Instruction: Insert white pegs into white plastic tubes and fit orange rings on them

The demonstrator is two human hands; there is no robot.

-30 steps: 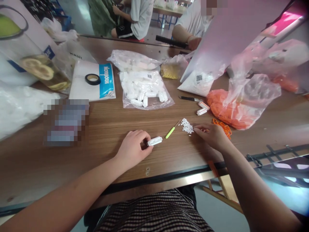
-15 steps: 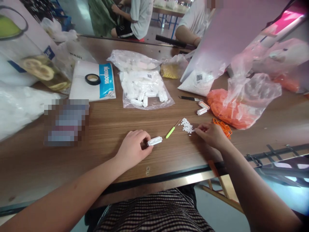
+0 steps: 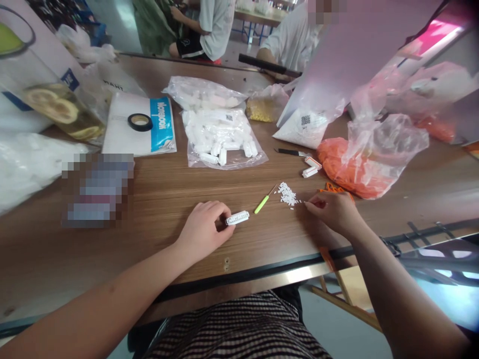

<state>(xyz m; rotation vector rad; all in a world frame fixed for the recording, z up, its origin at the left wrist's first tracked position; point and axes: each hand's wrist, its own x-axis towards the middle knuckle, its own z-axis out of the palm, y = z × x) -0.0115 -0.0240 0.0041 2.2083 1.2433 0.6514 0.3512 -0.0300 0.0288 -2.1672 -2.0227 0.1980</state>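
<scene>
Between thumb and fingers, my left hand (image 3: 207,227) holds a white multi-pin connector housing (image 3: 238,218) by its left end, its row of slots facing up. My right hand (image 3: 333,212) rests on the table, thumb and index finger pinched at the right edge of a pile of small white plastic pieces (image 3: 287,194). Whatever is in that pinch is too small to make out. A pick with a lime-green handle (image 3: 261,204) lies between the hands, its thin tip pointing at the pile. Orange strands (image 3: 333,187) lie partly hidden behind my right hand.
Two white-and-orange connector housings (image 3: 310,172) and black tweezers (image 3: 292,152) lie beyond the pile. Farther back are a bag of white housings (image 3: 220,134), a bag of orange parts (image 3: 348,169), and a notebook (image 3: 161,134) bearing black tape (image 3: 139,122). Other people sit across the table.
My right hand has shifted slightly back from the pile, its pinch now just off the edge. The left hand keeps its hold on the housing. The whole view has drifted a little.
</scene>
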